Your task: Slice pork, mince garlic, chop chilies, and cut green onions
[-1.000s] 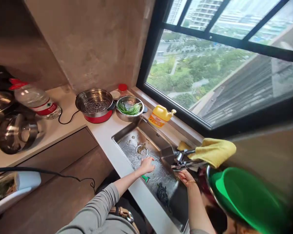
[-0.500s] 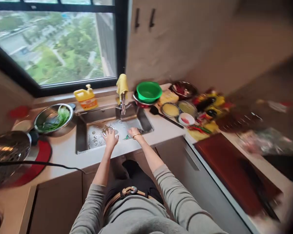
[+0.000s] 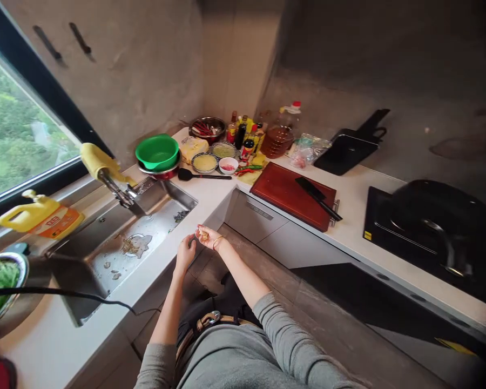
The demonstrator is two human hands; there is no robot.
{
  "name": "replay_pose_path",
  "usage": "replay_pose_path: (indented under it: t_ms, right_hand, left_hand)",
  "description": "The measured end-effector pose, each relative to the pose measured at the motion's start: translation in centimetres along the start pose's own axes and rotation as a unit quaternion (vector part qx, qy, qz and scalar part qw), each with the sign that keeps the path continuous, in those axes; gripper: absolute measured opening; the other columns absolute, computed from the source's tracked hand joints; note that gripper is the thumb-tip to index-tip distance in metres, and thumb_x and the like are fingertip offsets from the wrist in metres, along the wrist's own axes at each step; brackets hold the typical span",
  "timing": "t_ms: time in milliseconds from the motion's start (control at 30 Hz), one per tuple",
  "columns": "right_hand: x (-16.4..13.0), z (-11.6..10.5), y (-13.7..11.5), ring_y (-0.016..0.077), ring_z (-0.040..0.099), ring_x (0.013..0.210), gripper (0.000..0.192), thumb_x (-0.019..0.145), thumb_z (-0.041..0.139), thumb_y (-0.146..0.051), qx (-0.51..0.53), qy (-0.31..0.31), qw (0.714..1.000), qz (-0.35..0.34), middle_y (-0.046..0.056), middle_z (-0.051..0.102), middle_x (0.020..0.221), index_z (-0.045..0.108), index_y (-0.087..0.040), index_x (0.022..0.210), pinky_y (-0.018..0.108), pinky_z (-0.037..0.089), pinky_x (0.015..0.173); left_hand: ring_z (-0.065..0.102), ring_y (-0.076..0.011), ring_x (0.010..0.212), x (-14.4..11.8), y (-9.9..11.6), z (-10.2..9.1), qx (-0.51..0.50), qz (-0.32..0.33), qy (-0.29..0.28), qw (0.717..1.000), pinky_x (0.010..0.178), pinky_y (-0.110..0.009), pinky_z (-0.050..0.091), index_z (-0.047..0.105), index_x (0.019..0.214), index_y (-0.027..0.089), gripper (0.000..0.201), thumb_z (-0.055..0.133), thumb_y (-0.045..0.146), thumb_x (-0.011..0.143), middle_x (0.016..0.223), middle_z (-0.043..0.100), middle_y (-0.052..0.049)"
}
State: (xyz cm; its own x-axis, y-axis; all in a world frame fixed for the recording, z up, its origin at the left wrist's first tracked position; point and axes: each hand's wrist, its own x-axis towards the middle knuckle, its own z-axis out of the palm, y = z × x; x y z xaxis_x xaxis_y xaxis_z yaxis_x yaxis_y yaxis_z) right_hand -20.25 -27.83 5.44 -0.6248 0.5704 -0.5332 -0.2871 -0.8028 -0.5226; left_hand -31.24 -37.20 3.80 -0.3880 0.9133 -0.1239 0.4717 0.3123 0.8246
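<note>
Palm-up, the right hand (image 3: 208, 236) cups small scraps (image 3: 204, 235); left hand (image 3: 185, 253) loosely curled.

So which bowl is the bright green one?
The green bowl beside the sink, stacked on a red-rimmed bowl. The small bowls to its right are pale, and the metal bowl behind is silver.

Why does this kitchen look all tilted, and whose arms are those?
The camera sits on a person's head, looking down, so the arms are that person's own. The right hand is cupped around some small scraps; the left hand is beside it at the counter edge, and I cannot tell if it holds anything. To the left is a metal sink with bits in it. Behind it sits a green bowl. A knife lies on a red cutting board.
</note>
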Motion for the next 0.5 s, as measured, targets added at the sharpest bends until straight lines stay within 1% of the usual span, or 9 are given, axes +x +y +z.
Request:
replay_pose_path:
  t_ms: [133, 233, 300, 333, 367, 400, 467, 500]
  right_hand:
    - [-2.2, -5.5, -4.3, 0.0085, 0.061, 0.06, 0.006, 0.08, 0.058, -0.013, 0.053, 0.036, 0.997, -0.037, 0.0, 0.059, 0.068, 0.054, -0.017, 0.079, 0.014, 0.041, 0.042]
    - [-3.7, -10.5, -8.9, 0.0077, 0.06, 0.061, 0.018, 0.073, 0.06, -0.005, 0.059, 0.079, 0.991, -0.088, -0.002, 0.059, 0.067, 0.053, -0.019, 0.082, 0.014, 0.043, 0.047]
    - [-4.5, -14.3, -12.6, 0.007, 0.058, 0.06, 0.023, 0.07, 0.059, -0.002, 0.025, 0.134, 0.981, -0.137, -0.003, 0.058, 0.067, 0.053, -0.02, 0.084, 0.014, 0.042, 0.047]
    - [-4.8, -16.3, -14.6, 0.0069, 0.058, 0.061, 0.023, 0.07, 0.058, -0.003, -0.009, 0.17, 0.972, -0.164, -0.003, 0.057, 0.068, 0.054, -0.02, 0.085, 0.014, 0.042, 0.048]
    - [-5.0, -18.4, -16.7, 0.0067, 0.056, 0.06, 0.021, 0.07, 0.057, -0.005, -0.086, 0.23, 0.947, -0.205, -0.003, 0.056, 0.068, 0.055, -0.02, 0.085, 0.015, 0.042, 0.049]
    - [-5.2, -20.5, -18.7, 0.0069, 0.055, 0.061, 0.021, 0.069, 0.057, -0.006, -0.124, 0.264, 0.93, -0.225, -0.003, 0.056, 0.069, 0.056, -0.019, 0.085, 0.015, 0.043, 0.05]
    - [-5.4, -24.7, -22.7, 0.0076, 0.053, 0.064, 0.021, 0.068, 0.055, -0.008, -0.191, 0.32, 0.893, -0.253, -0.003, 0.056, 0.072, 0.058, -0.019, 0.085, 0.017, 0.045, 0.055]
    - [-5.5, -26.6, -24.5, 0.0084, 0.052, 0.066, 0.021, 0.068, 0.053, -0.009, -0.208, 0.333, 0.883, -0.256, -0.003, 0.056, 0.074, 0.059, -0.02, 0.084, 0.019, 0.047, 0.059]
  left_hand:
    - [0.058, -0.0226, 0.11, 1.8, 3.7, 4.7, -0.014, 0.036, -0.051, 0.998, 0.098, -0.039, 0.043, 0.06, 0.112, 0.015, 0.032, 0.047, 0.024, 0.084, 0.117, 0.064, -0.011]
    - [0.059, -0.0212, 0.108, 3.2, 6.9, 8.8, -0.025, 0.055, -0.088, 0.994, 0.096, -0.038, 0.044, 0.062, 0.109, 0.017, 0.029, 0.049, 0.022, 0.083, 0.114, 0.065, -0.009]
    - [0.06, -0.0203, 0.107, 4.4, 8.8, 11.6, -0.028, 0.06, -0.114, 0.991, 0.096, -0.037, 0.045, 0.063, 0.107, 0.017, 0.028, 0.05, 0.019, 0.082, 0.114, 0.065, -0.008]
    - [0.06, -0.0201, 0.107, 5.1, 9.8, 13.0, -0.027, 0.059, -0.125, 0.99, 0.096, -0.037, 0.045, 0.063, 0.106, 0.018, 0.028, 0.05, 0.017, 0.082, 0.114, 0.065, -0.008]
    - [0.06, -0.0199, 0.107, 5.9, 10.7, 14.5, -0.025, 0.058, -0.134, 0.989, 0.096, -0.036, 0.045, 0.064, 0.105, 0.018, 0.027, 0.05, 0.017, 0.082, 0.113, 0.066, -0.008]
    - [0.061, -0.0196, 0.106, 6.8, 11.6, 16.1, -0.023, 0.056, -0.14, 0.988, 0.096, -0.036, 0.045, 0.064, 0.104, 0.018, 0.027, 0.05, 0.016, 0.081, 0.112, 0.066, -0.008]
    - [0.061, -0.0193, 0.104, 8.8, 13.6, 19.3, -0.021, 0.054, -0.136, 0.989, 0.096, -0.036, 0.045, 0.065, 0.103, 0.017, 0.026, 0.049, 0.016, 0.082, 0.109, 0.067, -0.008]
    - [0.062, -0.0193, 0.103, 9.8, 14.7, 21.0, -0.022, 0.054, -0.129, 0.99, 0.095, -0.036, 0.045, 0.065, 0.102, 0.017, 0.026, 0.049, 0.016, 0.082, 0.108, 0.067, -0.008]
